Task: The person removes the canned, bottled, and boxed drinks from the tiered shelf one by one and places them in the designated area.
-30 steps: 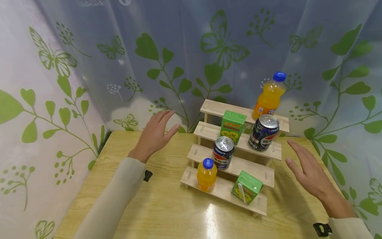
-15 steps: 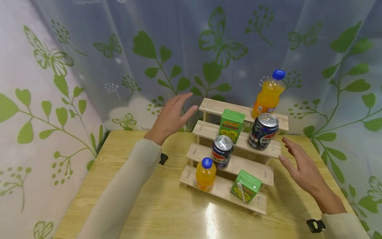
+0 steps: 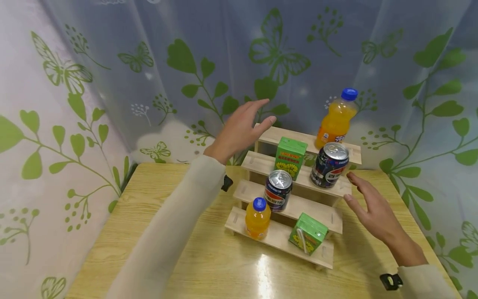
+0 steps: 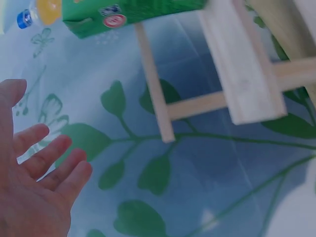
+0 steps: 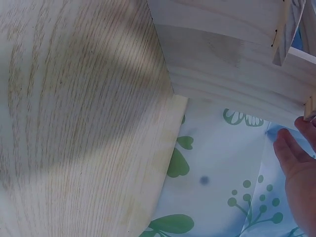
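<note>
A stepped wooden shelf stands on the table, holding drinks. My left hand, fingers extended and thumb apart, hovers at the left end of its top step, holding nothing. In the left wrist view that palm is bare, with a green drink carton above it. At the right end of the shelf is my right hand, thumb spread and fingers loosely bent. The right wrist view has its fingertips right by the shelf's wooden end. Nothing is in this hand either.
An orange soda bottle tops the shelf. Below are a green carton, a dark cola can, another cola can, a small orange bottle and a carton with a straw. Patterned curtain backs the table.
My left hand has moved right and up, from beside the shelf to its top step. My right hand has shifted slightly left, closer to the shelf's end. The drinks stay put.
</note>
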Demonstrator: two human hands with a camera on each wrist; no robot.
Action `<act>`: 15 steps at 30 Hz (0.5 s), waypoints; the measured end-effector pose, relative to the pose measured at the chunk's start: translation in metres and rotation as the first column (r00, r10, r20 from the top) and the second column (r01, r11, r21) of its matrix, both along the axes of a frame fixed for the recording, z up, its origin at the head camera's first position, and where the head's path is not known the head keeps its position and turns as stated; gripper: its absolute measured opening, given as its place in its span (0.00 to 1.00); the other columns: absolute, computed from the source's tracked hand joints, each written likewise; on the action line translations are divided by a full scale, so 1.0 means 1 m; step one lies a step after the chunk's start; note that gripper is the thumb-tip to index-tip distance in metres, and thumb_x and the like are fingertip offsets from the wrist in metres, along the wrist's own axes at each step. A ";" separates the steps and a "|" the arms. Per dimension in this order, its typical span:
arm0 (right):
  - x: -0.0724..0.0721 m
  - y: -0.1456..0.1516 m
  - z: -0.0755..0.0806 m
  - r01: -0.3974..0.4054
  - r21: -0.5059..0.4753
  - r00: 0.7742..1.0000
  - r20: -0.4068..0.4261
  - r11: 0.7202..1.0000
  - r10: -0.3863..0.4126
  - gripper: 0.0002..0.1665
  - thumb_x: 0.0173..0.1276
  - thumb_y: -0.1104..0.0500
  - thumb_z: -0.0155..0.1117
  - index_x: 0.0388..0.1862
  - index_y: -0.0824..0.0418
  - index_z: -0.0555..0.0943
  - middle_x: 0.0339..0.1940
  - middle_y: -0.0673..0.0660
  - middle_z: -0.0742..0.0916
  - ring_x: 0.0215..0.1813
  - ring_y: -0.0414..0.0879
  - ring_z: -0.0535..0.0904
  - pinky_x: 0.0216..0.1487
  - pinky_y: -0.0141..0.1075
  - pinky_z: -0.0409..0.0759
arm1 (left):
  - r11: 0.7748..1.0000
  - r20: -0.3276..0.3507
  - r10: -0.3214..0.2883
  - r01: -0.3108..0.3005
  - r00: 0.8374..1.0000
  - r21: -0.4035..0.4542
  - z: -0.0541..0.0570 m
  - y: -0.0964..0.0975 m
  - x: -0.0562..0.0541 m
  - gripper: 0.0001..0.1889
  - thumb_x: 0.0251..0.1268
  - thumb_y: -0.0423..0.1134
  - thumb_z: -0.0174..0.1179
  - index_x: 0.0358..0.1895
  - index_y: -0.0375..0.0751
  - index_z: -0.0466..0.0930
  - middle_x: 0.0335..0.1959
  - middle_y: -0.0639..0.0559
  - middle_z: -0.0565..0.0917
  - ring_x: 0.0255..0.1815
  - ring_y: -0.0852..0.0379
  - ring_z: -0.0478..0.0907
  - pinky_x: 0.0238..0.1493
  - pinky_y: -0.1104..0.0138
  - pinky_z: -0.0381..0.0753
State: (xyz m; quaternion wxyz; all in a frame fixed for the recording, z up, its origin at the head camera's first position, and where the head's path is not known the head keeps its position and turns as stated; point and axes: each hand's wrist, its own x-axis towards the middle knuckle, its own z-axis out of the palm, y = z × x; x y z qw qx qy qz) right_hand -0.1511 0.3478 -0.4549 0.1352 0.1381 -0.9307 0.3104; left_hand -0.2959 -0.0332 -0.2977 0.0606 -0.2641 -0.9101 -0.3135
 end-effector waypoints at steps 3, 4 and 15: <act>0.000 0.000 -0.002 -0.002 0.004 1.000 -0.007 1.000 0.002 0.40 0.86 0.54 0.60 0.90 0.59 0.60 0.84 0.72 0.71 0.75 0.77 0.71 0.69 0.75 0.69 | 1.000 0.025 -0.013 0.013 1.000 -0.010 0.007 0.011 -0.001 0.38 0.85 0.67 0.50 0.89 0.59 0.57 0.88 0.55 0.62 0.89 0.52 0.59 0.88 0.51 0.62; 0.000 0.000 -0.002 -0.004 0.005 1.000 -0.008 1.000 0.004 0.40 0.86 0.54 0.60 0.90 0.59 0.60 0.84 0.72 0.71 0.75 0.77 0.71 0.69 0.75 0.69 | 1.000 0.033 -0.016 0.017 0.999 -0.012 0.009 0.015 -0.001 0.38 0.85 0.67 0.50 0.89 0.59 0.57 0.89 0.56 0.62 0.89 0.53 0.59 0.88 0.51 0.62; -0.001 0.000 -0.004 -0.005 0.005 1.000 -0.008 1.000 0.005 0.39 0.86 0.55 0.60 0.89 0.62 0.61 0.82 0.74 0.72 0.74 0.78 0.71 0.67 0.77 0.70 | 0.997 0.024 -0.080 0.080 0.997 -0.020 0.031 0.056 -0.004 0.38 0.85 0.64 0.53 0.89 0.57 0.57 0.88 0.59 0.64 0.88 0.59 0.60 0.88 0.60 0.62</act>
